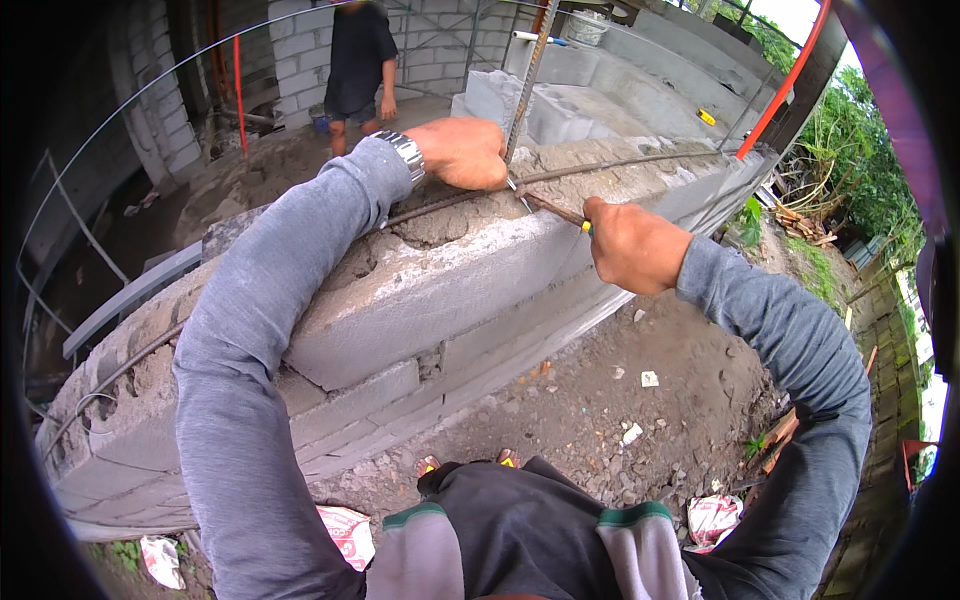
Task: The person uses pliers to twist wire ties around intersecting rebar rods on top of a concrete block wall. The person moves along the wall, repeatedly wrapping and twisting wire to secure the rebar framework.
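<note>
My left hand is curled closed against the upright ribbed rebar, above the concrete block wall. A short bright wire shows beneath its fingers, by the crossing of the upright bar and the horizontal rebar. My right hand grips a rusty-shafted hand tool with some yellow on its handle. The tool's tip meets the wire beside the horizontal bar; its exact shape is hard to make out. Most of the handle is hidden in my palm.
Hollow concrete blocks stand behind the wall, near a yellow tape measure and a white bucket. Another person stands beyond. A red pole rises at right. Rubble and torn sacks lie on the dirt.
</note>
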`<state>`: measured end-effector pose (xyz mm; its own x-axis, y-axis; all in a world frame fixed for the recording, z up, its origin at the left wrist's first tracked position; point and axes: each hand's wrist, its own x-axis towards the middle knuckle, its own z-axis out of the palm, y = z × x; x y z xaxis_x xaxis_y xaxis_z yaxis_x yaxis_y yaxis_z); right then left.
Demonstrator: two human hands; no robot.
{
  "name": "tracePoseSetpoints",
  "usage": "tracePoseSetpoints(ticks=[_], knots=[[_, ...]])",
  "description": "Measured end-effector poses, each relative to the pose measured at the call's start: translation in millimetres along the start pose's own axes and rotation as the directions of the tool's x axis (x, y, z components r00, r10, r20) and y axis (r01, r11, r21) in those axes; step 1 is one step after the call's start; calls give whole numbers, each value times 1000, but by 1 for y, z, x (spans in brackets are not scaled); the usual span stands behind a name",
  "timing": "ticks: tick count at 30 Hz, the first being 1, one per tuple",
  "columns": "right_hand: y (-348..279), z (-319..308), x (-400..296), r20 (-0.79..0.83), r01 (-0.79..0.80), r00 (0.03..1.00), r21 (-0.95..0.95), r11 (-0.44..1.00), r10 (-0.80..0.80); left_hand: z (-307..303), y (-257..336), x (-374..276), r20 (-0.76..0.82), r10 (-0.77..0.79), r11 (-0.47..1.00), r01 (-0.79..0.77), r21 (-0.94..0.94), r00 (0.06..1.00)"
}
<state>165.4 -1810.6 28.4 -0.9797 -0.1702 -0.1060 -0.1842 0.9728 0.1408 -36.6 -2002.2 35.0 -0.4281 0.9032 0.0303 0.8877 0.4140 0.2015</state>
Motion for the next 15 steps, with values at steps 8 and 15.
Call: tracePoseSetpoints(ticks=[8, 15], knots=[[-61, -13, -8, -212, -342, 936, -347, 873, 282, -23, 45, -18, -101, -54, 970, 76, 229, 993], [-49, -7, -22, -228, -247, 950, -141, 959, 212, 79, 123, -81, -564, -89, 883, -197, -426, 821]])
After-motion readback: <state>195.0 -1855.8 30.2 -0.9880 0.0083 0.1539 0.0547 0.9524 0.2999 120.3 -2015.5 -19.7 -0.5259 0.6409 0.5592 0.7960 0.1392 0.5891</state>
